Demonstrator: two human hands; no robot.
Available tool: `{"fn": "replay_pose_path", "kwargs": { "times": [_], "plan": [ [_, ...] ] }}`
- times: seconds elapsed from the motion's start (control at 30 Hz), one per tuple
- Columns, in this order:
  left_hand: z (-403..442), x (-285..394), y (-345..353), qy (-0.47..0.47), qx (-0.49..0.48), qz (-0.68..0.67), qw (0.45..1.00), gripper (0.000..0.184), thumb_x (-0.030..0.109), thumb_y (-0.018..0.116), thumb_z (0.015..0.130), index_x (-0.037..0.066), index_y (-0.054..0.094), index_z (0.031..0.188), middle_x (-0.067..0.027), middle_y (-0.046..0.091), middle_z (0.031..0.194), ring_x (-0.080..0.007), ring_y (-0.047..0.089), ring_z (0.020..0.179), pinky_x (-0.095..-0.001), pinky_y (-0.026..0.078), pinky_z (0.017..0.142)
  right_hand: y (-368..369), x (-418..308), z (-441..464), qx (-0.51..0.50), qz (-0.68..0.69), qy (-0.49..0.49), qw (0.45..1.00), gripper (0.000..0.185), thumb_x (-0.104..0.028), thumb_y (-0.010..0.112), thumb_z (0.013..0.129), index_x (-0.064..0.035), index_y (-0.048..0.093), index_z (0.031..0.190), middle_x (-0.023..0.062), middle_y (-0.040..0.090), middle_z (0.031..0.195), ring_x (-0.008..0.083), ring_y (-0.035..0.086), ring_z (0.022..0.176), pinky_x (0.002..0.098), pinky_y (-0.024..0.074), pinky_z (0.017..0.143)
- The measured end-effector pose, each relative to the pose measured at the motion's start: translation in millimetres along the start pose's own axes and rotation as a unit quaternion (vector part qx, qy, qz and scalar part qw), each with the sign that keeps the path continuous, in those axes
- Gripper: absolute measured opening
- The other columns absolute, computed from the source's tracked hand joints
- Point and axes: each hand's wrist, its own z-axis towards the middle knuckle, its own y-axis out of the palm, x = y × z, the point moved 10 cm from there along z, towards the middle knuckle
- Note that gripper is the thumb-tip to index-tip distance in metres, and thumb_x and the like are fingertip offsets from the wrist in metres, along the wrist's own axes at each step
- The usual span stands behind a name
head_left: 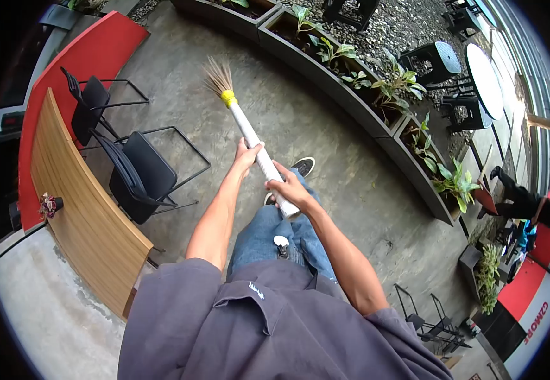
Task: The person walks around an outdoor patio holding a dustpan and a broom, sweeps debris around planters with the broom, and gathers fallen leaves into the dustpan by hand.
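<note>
A stick broom (249, 126) with a white wrapped handle, a yellow band and thin tan bristles is held at a slant in front of my body, bristles pointing up and left. My left hand (247, 155) grips the handle around its middle. Lower down, near the handle's end, my right hand (287, 188) is closed round it. The bristles are over the grey concrete floor (180, 38); whether they touch it I cannot tell.
Black chairs (145, 171) stand at the left beside a wooden counter (78, 209). Concrete planters (325, 79) with green plants curve along the upper right. Beyond are stools and a white table (482, 79). Another person (525, 206) is at the far right.
</note>
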Motion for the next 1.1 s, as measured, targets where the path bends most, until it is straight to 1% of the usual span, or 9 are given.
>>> {"fn": "replay_pose_path", "kwargs": {
  "times": [0.13, 0.27, 0.3, 0.33, 0.6, 0.77, 0.87, 0.93, 1.1],
  "plan": [
    [-12.4, -55.7, 111.6, -0.039, -0.093, 0.112, 0.989, 0.062, 0.012, 0.079, 0.075, 0.005, 0.037, 0.12, -0.0125, 0.057, 0.103, -0.0228, 0.063, 0.087, -0.0396, 0.057, 0.072, -73.8, 11.9, -74.0, 0.064, 0.042, 0.067, 0.995, 0.076, -0.008, 0.063, 0.086, -0.015, 0.025, 0.151, 0.0061, 0.059, 0.08, 0.0128, 0.055, 0.054, 0.0289, 0.0478, 0.043],
    [-162.1, -150.4, 308.9, -0.362, -0.443, 0.001, 0.821, 0.119, 0.018, 0.082, 0.075, -0.001, -0.015, 0.14, -0.0176, 0.06, 0.108, -0.0288, 0.068, 0.089, -0.0404, 0.061, 0.066, -147.6, 1.7, -254.6, 0.196, 0.08, 0.184, 0.96, 0.076, -0.005, 0.06, 0.086, -0.0182, 0.024, 0.152, 0.0072, 0.056, 0.082, 0.0152, 0.054, 0.052, 0.0285, 0.0459, 0.041],
    [-208.3, -130.7, 340.4, -0.382, -0.475, 0.013, 0.793, 0.104, 0.017, 0.081, 0.077, -0.005, 0.0, 0.139, -0.0179, 0.063, 0.105, -0.0284, 0.069, 0.088, -0.0417, 0.061, 0.072, -164.3, 5.6, -299.7, 0.209, 0.074, 0.206, 0.953, 0.076, -0.009, 0.06, 0.087, -0.0185, 0.022, 0.152, 0.008, 0.056, 0.083, 0.016, 0.054, 0.053, 0.0287, 0.0467, 0.042],
    [-251.4, -119.4, 367.5, -0.409, -0.508, 0.02, 0.758, 0.056, 0.024, 0.082, 0.077, 0.002, 0.049, 0.115, -0.0107, 0.064, 0.102, -0.0253, 0.065, 0.098, -0.0445, 0.057, 0.082, -173.0, -8.5, -338.9, 0.229, 0.06, 0.227, 0.945, 0.078, -0.008, 0.06, 0.086, -0.0182, 0.021, 0.152, 0.0082, 0.056, 0.082, 0.0163, 0.054, 0.051, 0.0289, 0.0464, 0.041],
    [-365.4, -3.0, 402.2, -0.47, -0.534, -0.055, 0.7, 0.065, 0.017, 0.078, 0.08, 0.004, 0.034, 0.126, -0.0126, 0.058, 0.117, -0.0256, 0.061, 0.109, -0.0484, 0.05, 0.097, -149.1, -114.7, -439.4, 0.255, 0.051, 0.225, 0.939, 0.087, -0.003, 0.063, 0.078, -0.0076, 0.018, 0.152, 0.0111, 0.058, 0.078, 0.0169, 0.055, 0.05, 0.0291, 0.0479, 0.046],
    [-207.3, 9.1, 307.4, -0.399, -0.355, -0.032, 0.845, 0.054, 0.046, 0.072, 0.083, 0.01, 0.043, 0.113, -0.0096, 0.059, 0.107, -0.025, 0.059, 0.109, -0.0579, 0.051, 0.083, -138.9, -128.1, -332.1, 0.15, 0.05, 0.185, 0.97, 0.089, -0.008, 0.068, 0.077, -0.0094, 0.021, 0.152, 0.0091, 0.057, 0.082, 0.0153, 0.055, 0.052, 0.0284, 0.0473, 0.046],
    [-49.6, 29.8, 216.3, -0.171, -0.067, -0.08, 0.98, 0.058, 0.031, 0.072, 0.084, 0.007, 0.029, 0.115, -0.0112, 0.058, 0.094, -0.0212, 0.065, 0.069, -0.0423, 0.057, 0.057, -118.1, -115.9, -227.9, 0.099, 0.11, 0.144, 0.979, 0.088, -0.009, 0.068, 0.079, -0.0136, 0.021, 0.153, 0.008, 0.057, 0.084, 0.0132, 0.054, 0.054, 0.0267, 0.0468, 0.046],
    [9.0, 28.8, 175.3, -0.163, 0.013, -0.106, 0.981, 0.057, 0.023, 0.069, 0.085, 0.004, 0.027, 0.118, -0.0136, 0.058, 0.091, -0.0222, 0.065, 0.063, -0.0397, 0.058, 0.053, -93.4, -101.0, -173.6, 0.087, 0.159, 0.118, 0.976, 0.084, -0.009, 0.065, 0.083, -0.0146, 0.021, 0.153, 0.0076, 0.057, 0.085, 0.0124, 0.054, 0.055, 0.0255, 0.0464, 0.045],
    [26.9, -64.9, 172.2, -0.239, -0.079, 0.008, 0.968, 0.059, 0.019, 0.065, 0.084, 0.0, 0.025, 0.123, -0.0154, 0.058, 0.088, -0.0231, 0.064, 0.059, -0.0404, 0.058, 0.05, -53.9, -70.4, -166.3, 0.178, 0.197, 0.137, 0.954, 0.08, -0.007, 0.06, 0.087, -0.0154, 0.017, 0.154, 0.0078, 0.057, 0.084, 0.0138, 0.054, 0.055, 0.0267, 0.0473, 0.046]
  ]
}}
